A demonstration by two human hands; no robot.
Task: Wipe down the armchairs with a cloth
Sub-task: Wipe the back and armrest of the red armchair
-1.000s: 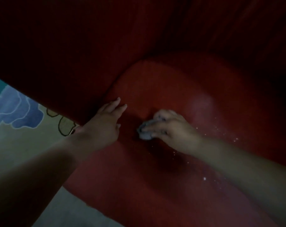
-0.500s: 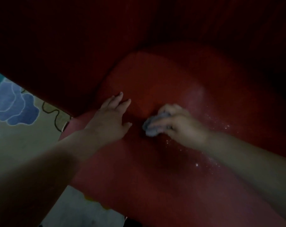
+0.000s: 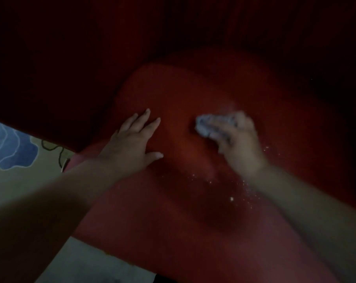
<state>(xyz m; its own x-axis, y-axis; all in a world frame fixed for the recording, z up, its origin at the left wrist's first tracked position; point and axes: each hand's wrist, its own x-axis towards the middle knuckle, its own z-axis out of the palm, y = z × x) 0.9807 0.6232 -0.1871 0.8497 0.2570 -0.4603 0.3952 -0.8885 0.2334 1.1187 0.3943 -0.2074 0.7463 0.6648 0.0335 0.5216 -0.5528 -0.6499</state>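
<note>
The room is dim; the red armchair (image 3: 193, 211) seat carries pale crumbs (image 3: 231, 198); the left hand (image 3: 132, 145) lies flat, fingers spread; the right hand (image 3: 237, 144) (blurred) clutches the balled cloth (image 3: 205, 124) mid-seat; a patterned floor (image 3: 20, 160) shows beyond the seat's left edge.

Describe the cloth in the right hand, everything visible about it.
The cloth is a small, pale grey-white wad, crumpled rather than folded, and looks like soft fabric. The right hand grips it, fingers wrapped over its top, so only the left end sticks out past the fingertips. It is pressed against the red seat cushion of the armchair, to the right of the flat left hand, which does not touch it. Motion blur and dim light hide any weave or pattern.
</note>
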